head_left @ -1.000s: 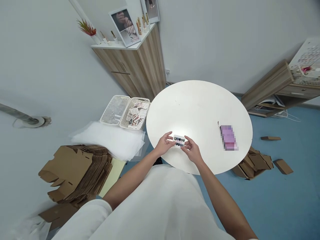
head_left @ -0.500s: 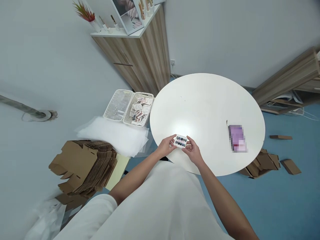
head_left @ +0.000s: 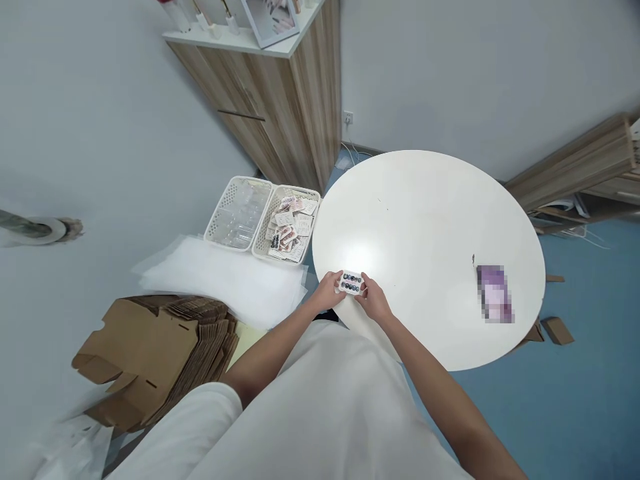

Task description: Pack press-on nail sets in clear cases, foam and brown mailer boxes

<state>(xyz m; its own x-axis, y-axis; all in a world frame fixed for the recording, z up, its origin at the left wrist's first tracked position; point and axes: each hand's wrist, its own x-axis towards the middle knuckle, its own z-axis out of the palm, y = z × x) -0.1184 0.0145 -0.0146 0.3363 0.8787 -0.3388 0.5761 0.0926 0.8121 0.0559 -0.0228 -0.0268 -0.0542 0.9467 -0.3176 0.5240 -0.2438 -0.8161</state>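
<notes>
Two rows of dark pieces point(head_left: 351, 287) sit on a small white card point(head_left: 343, 281), which is held up at the near-left edge of the white table point(head_left: 425, 227). The left hand point(head_left: 329, 291) has its grip closed on the card's left end, and the right hand point(head_left: 373, 299) pinches the right end between thumb and fingers. Towards the table's right edge lies a purple rectangular item point(head_left: 495, 293), blurred into blocks. Just beyond the left edge, a white basket point(head_left: 277, 258) holds a heap of printed cards point(head_left: 289, 230).
</notes>
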